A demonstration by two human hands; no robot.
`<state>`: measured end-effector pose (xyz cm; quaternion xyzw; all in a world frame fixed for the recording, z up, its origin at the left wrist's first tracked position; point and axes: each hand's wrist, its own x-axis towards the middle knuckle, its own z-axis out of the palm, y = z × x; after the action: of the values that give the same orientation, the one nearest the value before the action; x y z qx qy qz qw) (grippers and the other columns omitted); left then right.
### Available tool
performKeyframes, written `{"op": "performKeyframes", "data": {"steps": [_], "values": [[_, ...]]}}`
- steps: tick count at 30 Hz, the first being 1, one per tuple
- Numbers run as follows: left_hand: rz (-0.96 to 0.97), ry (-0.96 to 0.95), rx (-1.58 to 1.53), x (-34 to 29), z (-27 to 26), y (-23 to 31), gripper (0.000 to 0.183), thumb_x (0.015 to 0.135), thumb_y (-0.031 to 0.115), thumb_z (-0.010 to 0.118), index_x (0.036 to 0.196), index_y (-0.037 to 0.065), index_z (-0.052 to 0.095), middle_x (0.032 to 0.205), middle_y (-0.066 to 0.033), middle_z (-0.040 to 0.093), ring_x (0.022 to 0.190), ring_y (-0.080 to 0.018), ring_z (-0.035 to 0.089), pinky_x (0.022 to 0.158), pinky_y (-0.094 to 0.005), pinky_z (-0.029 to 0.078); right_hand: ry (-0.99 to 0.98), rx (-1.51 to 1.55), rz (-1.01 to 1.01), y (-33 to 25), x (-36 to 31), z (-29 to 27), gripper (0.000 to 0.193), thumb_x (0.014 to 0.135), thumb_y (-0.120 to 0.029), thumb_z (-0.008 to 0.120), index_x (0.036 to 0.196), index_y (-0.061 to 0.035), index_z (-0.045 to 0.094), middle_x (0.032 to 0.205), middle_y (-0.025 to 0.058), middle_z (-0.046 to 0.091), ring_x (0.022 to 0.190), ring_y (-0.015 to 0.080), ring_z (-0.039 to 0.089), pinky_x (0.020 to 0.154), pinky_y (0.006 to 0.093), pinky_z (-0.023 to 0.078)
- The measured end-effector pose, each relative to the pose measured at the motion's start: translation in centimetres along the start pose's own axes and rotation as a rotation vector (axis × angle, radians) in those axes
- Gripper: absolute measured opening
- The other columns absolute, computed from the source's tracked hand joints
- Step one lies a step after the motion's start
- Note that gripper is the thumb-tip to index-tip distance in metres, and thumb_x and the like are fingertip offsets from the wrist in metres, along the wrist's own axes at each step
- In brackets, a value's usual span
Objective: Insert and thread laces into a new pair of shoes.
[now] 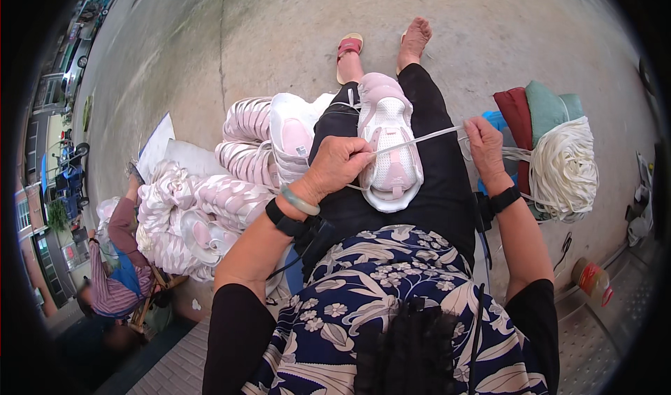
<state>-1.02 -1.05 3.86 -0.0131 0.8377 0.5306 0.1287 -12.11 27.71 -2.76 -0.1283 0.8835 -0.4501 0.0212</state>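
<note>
Across my lap lies a pink and white shoe upper (398, 175), its rounded white end toward me. A flat white shoelace (423, 138) is stretched over it from hand to hand. My left hand (340, 162) pinches the lace between thumb and fingers at the upper's left edge. Off to the right of the upper, my right hand (484, 145) is closed around the lace's other stretch. A thin loop of lace also shows below my left fingers. Beside my right hand hangs a thick bundle of white laces (565, 168), with strands trailing toward my leg.
Left of my legs, stacked pink and white shoe uppers (248, 140) lie in a large pile. Red (514, 115) and green cloth (552, 108) sits behind the lace bundle. A capped plastic jar (590, 280) stands at lower right. Another person (122, 287) sits at far left.
</note>
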Motion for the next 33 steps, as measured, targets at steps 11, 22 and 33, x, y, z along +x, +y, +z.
{"op": "performKeyframes", "data": {"steps": [11,22,33], "values": [[0.126,0.048,0.099,0.8,1.7,1.4,0.010,0.079,0.008,0.062,0.078,-0.001,0.062,0.063,-0.0085,0.060,0.056,-0.0134,0.056,0.054,-0.0255,0.044,-0.028,-0.156,-0.387,-3.7,0.2,1.2,0.012,0.073,-0.006,0.061,0.085,-0.0054,0.059,0.092,0.0138,0.060,0.088,0.0316,0.056,0.075,0.0380,0.045],[0.430,0.221,0.362,1.8,3.0,1.7,0.010,0.075,0.009,0.064,0.083,0.004,0.059,0.072,-0.0122,0.060,0.062,-0.0296,0.058,0.057,-0.0342,0.045,-0.562,0.404,-0.248,-9.4,-0.1,2.7,0.010,0.079,-0.005,0.059,0.087,-0.0008,0.060,0.077,0.0118,0.059,0.068,0.0244,0.058,0.064,0.0293,0.046],[0.263,0.373,0.308,3.2,2.9,0.6,0.013,0.074,0.006,0.066,0.082,0.002,0.057,0.068,-0.0091,0.054,0.056,-0.0211,0.053,0.052,-0.0286,0.042,-0.280,0.116,-0.286,-7.7,0.0,4.4,0.010,0.078,-0.009,0.056,0.087,-0.0042,0.058,0.079,0.0136,0.059,0.074,0.0322,0.059,0.063,0.0373,0.047]]}}
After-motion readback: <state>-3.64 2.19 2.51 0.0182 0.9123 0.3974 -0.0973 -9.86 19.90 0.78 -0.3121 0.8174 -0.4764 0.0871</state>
